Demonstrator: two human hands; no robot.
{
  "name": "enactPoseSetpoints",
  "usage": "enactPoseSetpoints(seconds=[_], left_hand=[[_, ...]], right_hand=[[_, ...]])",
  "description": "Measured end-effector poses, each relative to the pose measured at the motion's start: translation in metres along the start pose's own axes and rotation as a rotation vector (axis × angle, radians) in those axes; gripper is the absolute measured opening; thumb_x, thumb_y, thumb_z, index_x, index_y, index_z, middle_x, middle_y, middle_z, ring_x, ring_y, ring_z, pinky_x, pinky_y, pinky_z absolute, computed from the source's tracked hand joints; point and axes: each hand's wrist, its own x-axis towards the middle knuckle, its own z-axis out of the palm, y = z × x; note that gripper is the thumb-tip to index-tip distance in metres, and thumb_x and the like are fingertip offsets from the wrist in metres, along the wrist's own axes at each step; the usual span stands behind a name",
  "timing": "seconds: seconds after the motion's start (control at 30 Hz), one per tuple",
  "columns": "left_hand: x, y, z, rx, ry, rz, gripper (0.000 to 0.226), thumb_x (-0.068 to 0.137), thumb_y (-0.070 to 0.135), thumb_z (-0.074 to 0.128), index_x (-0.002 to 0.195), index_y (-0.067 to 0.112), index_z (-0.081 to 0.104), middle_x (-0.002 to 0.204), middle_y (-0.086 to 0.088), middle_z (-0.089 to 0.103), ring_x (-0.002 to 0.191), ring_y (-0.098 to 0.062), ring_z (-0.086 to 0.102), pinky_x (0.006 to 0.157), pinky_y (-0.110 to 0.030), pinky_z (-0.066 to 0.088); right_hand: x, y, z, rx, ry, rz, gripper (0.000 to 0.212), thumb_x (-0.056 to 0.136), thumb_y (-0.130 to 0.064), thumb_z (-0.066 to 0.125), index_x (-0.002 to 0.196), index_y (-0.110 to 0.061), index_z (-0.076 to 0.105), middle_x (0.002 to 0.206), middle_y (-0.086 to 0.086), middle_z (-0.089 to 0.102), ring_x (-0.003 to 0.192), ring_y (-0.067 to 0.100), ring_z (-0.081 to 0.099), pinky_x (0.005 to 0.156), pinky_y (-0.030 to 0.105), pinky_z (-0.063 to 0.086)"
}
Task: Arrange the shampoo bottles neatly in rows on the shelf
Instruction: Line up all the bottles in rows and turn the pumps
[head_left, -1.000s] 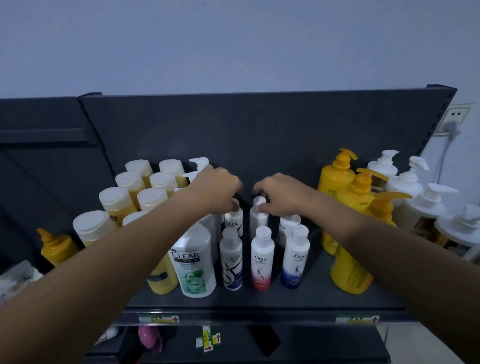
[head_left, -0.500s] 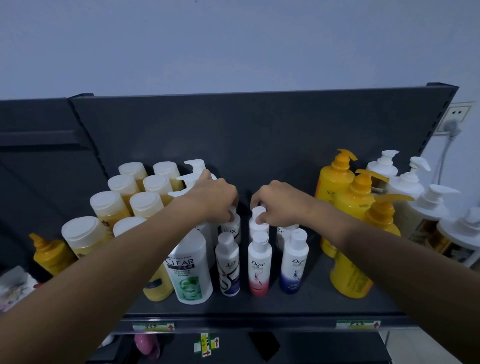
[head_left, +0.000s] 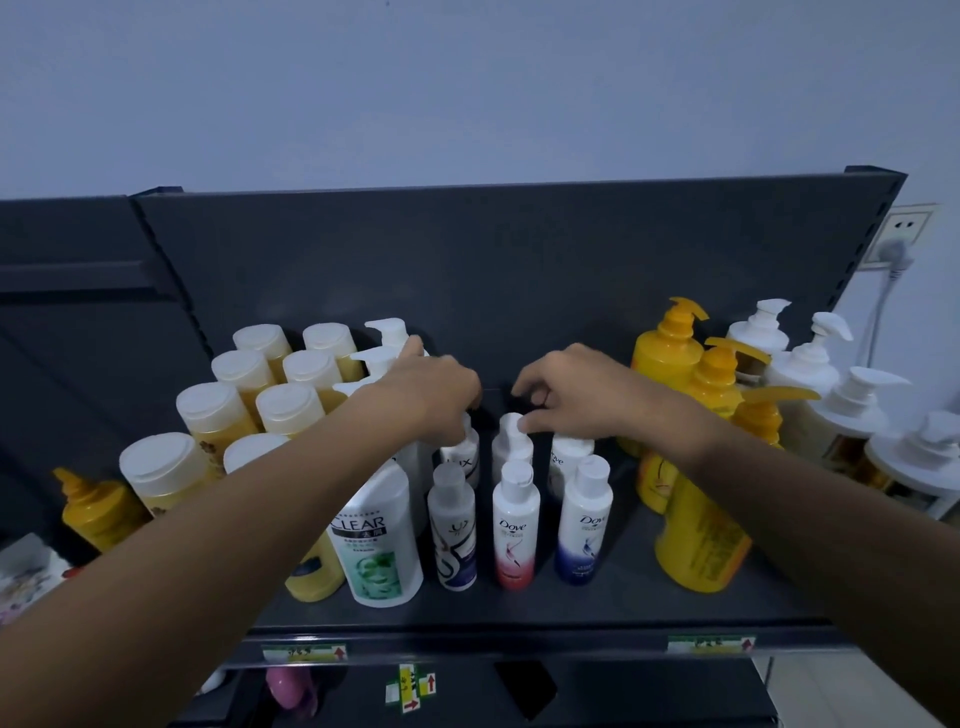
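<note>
On the dark shelf (head_left: 519, 610) two short rows of small bottles stand upright. The front row holds a white Clear bottle (head_left: 379, 540), a small Lux bottle (head_left: 452, 530), a pink Dove bottle (head_left: 514, 530) and a blue Dove bottle (head_left: 584, 525). My left hand (head_left: 436, 395) is curled down over the cap of the back Lux bottle (head_left: 462, 457). My right hand (head_left: 571, 400) hovers over the back row with fingers spread. Its thumb tip touches the cap of the back middle bottle (head_left: 511, 441), and its palm hides the top of the back right Dove bottle (head_left: 563, 462).
Amber bottles with white caps (head_left: 218, 415) crowd the left, with white pump bottles (head_left: 387, 338) behind my left hand. Yellow pump bottles (head_left: 670, 358) and white pump bottles (head_left: 800, 374) fill the right. A plugged wall socket (head_left: 904, 234) is at the far right. A pink item (head_left: 291, 691) lies on the lower shelf.
Both hands stay over the back row of small bottles. My right hand's fingers have lifted and spread off the middle bottle's cap. My left hand has dipped slightly.
</note>
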Motion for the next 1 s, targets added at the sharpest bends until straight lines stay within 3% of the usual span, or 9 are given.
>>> enactPoseSetpoints(seconds=[0.1,0.2,0.37,0.43,0.5,0.63,0.77,0.93,1.0], left_hand=[[0.009,0.013,-0.02,-0.016,0.095,-0.009,0.025,0.08,0.021,0.055,0.1,0.028,0.069,0.077,0.008,0.065,0.086,-0.018,0.063,0.089,-0.042,0.028],[0.024,0.032,-0.037,-0.073,0.183,0.054,0.016,0.086,0.03,0.057,0.097,0.027,0.068,0.078,0.008,0.066,0.082,-0.017,0.061,0.086,-0.041,0.026],[0.045,0.067,-0.038,-0.219,0.073,0.225,0.037,0.094,0.054,0.058,0.125,0.035,0.064,0.101,0.013,0.07,0.093,-0.013,0.056,0.092,-0.042,0.028],[0.049,0.077,-0.03,-0.231,0.04,0.254,0.033,0.093,0.042,0.063,0.125,0.035,0.065,0.1,0.015,0.067,0.101,-0.015,0.058,0.09,-0.041,0.029],[0.052,0.083,-0.022,-0.249,0.025,0.257,0.028,0.089,0.029,0.066,0.116,0.034,0.07,0.089,0.017,0.059,0.102,-0.017,0.059,0.089,-0.04,0.033],[0.05,0.084,-0.023,-0.326,0.018,0.245,0.019,0.086,0.021,0.067,0.098,0.033,0.074,0.072,0.019,0.053,0.085,-0.015,0.059,0.078,-0.034,0.042],[0.049,0.086,-0.025,-0.305,0.027,0.238,0.021,0.084,0.017,0.063,0.074,0.036,0.06,0.066,0.013,0.054,0.069,-0.009,0.051,0.071,-0.034,0.042],[0.047,0.083,-0.023,-0.333,0.005,0.233,0.018,0.085,0.02,0.062,0.082,0.037,0.066,0.068,0.014,0.058,0.078,-0.014,0.054,0.077,-0.034,0.042],[0.048,0.081,-0.022,-0.375,-0.004,0.237,0.018,0.087,0.023,0.062,0.096,0.034,0.073,0.078,0.015,0.064,0.084,-0.013,0.056,0.081,-0.035,0.043]], right_hand=[[-0.026,0.007,-0.024,-0.014,0.016,0.053,0.034,0.087,-0.044,0.075,0.112,-0.02,0.074,0.089,-0.007,0.076,0.089,0.011,0.07,0.08,0.036,0.059],[-0.051,0.01,-0.031,-0.029,-0.079,0.08,0.035,0.087,-0.043,0.075,0.111,-0.018,0.074,0.088,-0.007,0.075,0.083,0.009,0.069,0.072,0.029,0.056],[-0.074,0.007,-0.01,-0.017,-0.2,0.032,0.031,0.086,-0.039,0.076,0.107,-0.017,0.072,0.072,-0.014,0.059,0.074,0.01,0.059,0.063,0.027,0.046],[-0.077,0.008,0.004,-0.033,-0.142,0.028,0.024,0.087,-0.035,0.074,0.096,-0.015,0.066,0.068,-0.013,0.052,0.073,0.015,0.057,0.059,0.028,0.043],[-0.079,0.009,0.015,-0.037,-0.09,0.047,0.028,0.089,-0.035,0.072,0.107,-0.014,0.064,0.076,-0.003,0.06,0.078,0.022,0.061,0.059,0.032,0.043],[-0.08,0.012,0.019,-0.032,-0.094,0.071,0.025,0.091,-0.036,0.073,0.095,-0.02,0.055,0.079,0.001,0.052,0.081,0.024,0.058,0.061,0.033,0.039],[-0.077,0.01,0.018,-0.008,-0.104,0.075,0.037,0.091,-0.032,0.074,0.119,-0.009,0.066,0.092,0.004,0.06,0.096,0.028,0.065,0.068,0.033,0.048],[-0.075,0.005,0.019,-0.006,-0.085,0.08,0.044,0.093,-0.033,0.073,0.129,-0.01,0.064,0.075,-0.006,0.039,0.09,0.025,0.063,0.067,0.03,0.04],[-0.076,0.004,0.019,-0.006,-0.074,0.081,0.043,0.092,-0.032,0.073,0.127,-0.01,0.064,0.075,-0.006,0.044,0.091,0.025,0.065,0.066,0.03,0.041]])
